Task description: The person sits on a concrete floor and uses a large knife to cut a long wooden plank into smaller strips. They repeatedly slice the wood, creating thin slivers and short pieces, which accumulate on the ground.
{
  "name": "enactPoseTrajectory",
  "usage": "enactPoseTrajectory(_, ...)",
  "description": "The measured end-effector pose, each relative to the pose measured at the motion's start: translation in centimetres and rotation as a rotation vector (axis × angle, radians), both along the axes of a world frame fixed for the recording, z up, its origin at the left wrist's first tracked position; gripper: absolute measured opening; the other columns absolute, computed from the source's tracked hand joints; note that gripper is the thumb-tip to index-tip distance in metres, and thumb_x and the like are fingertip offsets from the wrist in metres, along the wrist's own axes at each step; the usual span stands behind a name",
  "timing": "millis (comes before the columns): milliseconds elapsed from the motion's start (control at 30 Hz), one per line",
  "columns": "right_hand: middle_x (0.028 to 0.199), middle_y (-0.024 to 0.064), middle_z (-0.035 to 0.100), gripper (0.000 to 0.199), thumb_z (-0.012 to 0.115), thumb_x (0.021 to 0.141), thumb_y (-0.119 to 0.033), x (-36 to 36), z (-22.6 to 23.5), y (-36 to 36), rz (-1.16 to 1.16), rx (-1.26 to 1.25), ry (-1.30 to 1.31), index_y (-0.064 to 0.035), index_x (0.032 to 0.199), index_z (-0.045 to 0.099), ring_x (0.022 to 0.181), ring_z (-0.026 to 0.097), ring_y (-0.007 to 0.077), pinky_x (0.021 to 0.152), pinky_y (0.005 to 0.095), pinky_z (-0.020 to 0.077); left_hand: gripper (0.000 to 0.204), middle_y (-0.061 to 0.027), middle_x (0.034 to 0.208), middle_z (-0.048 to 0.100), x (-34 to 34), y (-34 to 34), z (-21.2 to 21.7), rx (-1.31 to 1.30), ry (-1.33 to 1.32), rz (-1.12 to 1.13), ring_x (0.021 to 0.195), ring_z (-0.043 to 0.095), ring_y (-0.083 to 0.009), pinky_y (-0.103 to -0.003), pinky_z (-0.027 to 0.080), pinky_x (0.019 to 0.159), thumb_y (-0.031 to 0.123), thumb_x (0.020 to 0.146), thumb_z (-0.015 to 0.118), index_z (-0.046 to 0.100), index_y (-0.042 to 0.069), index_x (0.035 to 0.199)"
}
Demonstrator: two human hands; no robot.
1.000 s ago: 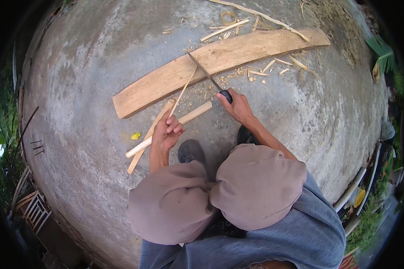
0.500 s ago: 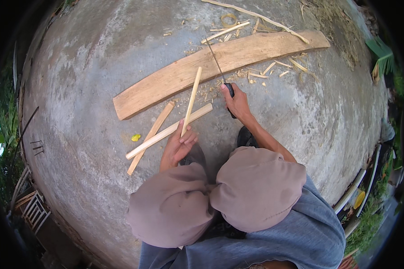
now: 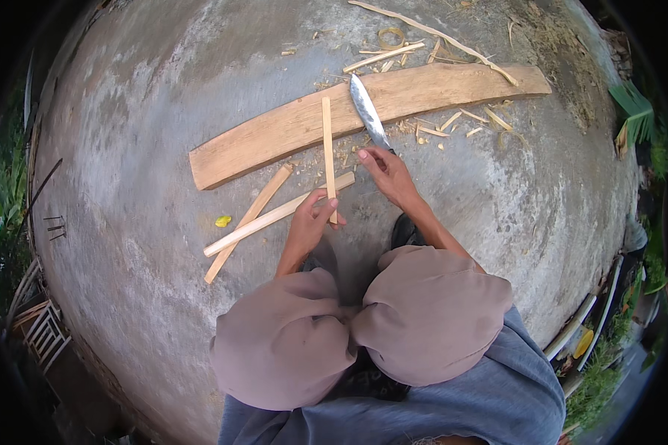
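My left hand (image 3: 313, 220) pinches a slim pale wooden strip (image 3: 328, 148) by its near end, the strip standing up over the plank. A broad-bladed knife (image 3: 365, 107) lies with its blade flat across the long curved wooden plank (image 3: 260, 137). Over the dark handle hovers my right hand (image 3: 393, 182), its thumb and forefinger stretched out left of the handle and not wrapped round it. Its other fingers and most of the handle are hidden. Beside my left hand, a thicker squared stick (image 3: 260, 222) crosses over another wooden strip (image 3: 263, 199) on the concrete.
Shavings and chips (image 3: 434, 132) are scattered around the plank. Beyond it lie a thin stick (image 3: 384, 56), a long peeled strip (image 3: 445, 37) and a coiled band (image 3: 391, 37). A small yellow-green object (image 3: 223, 221) sits left of the sticks. Pale pipes (image 3: 571, 326) edge the right side.
The knife blade has turned from edge-up to flat on the plank, and my right hand's grip on the handle has loosened. My left hand has raised its strip more upright and shifted right.
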State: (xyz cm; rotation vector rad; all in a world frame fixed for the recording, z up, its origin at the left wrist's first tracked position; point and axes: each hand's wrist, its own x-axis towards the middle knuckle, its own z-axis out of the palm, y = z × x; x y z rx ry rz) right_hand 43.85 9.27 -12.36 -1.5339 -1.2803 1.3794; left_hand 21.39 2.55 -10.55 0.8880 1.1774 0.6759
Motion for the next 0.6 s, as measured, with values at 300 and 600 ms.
enactPoseTrajectory(300,0.100,0.0040,0.067,0.030,0.068,0.105,-0.032,-4.7,1.7,0.5,0.193,-0.294,0.484,-0.0023,0.110,0.070,0.094,0.064,0.0122,0.089,0.0329,0.0560,0.031,-0.0071,0.081,0.071,-0.2,1.5,1.0,0.154,0.002,0.035,0.075,0.066,-0.0145,-0.029,0.051,0.072,0.031,0.111,0.055,0.064,0.002,0.114)
enactPoseTrajectory(600,0.100,0.0023,0.063,0.028,0.061,0.108,-0.035,-4.2,2.9,-1.0,0.262,-0.486,0.452,-0.0070,0.110,0.063,0.085,0.067,0.0143,0.085,0.0350,0.0585,0.031,-0.0008,0.068,0.052,-0.5,0.6,1.2,0.479,0.528,0.340,0.066,0.052,-0.0102,-0.031,0.043,0.062,0.021,0.110,0.056,0.059,0.002,0.086)
